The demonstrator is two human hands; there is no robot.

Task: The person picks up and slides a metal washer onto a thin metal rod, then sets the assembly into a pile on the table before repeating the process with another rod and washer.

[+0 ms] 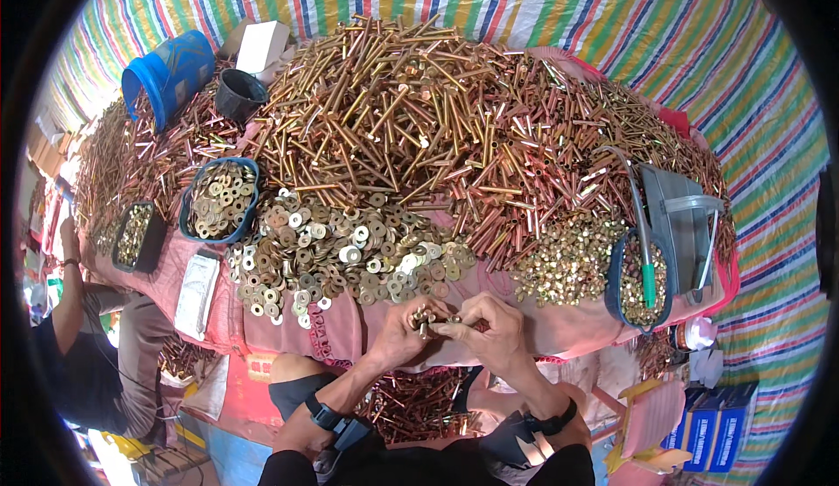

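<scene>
My left hand (402, 332) is closed around a few small metal fasteners (423, 320), their ends poking out between thumb and fingers. Close against it, my right hand (495, 336) has thumb and fingers pinched together at those pieces; what it holds is mostly hidden. Both hands are just above the near edge of the pink cloth (341, 333). Right beyond them lies a heap of flat round washers (350, 246). Nuts (564, 259) are piled to the right. Behind rises a large mound of long brassy bolts (376, 110), with reddish metal sleeves (516, 180) at its right.
Washers fill a blue tub (183, 211); nuts fill another blue tub (614, 285), crossed by a green-handled tool (648, 283). A grey dustpan (669, 193) stands beside it. A blue bucket (179, 71) and black cup (242, 97) lie far left. Another person (83, 364) sits left.
</scene>
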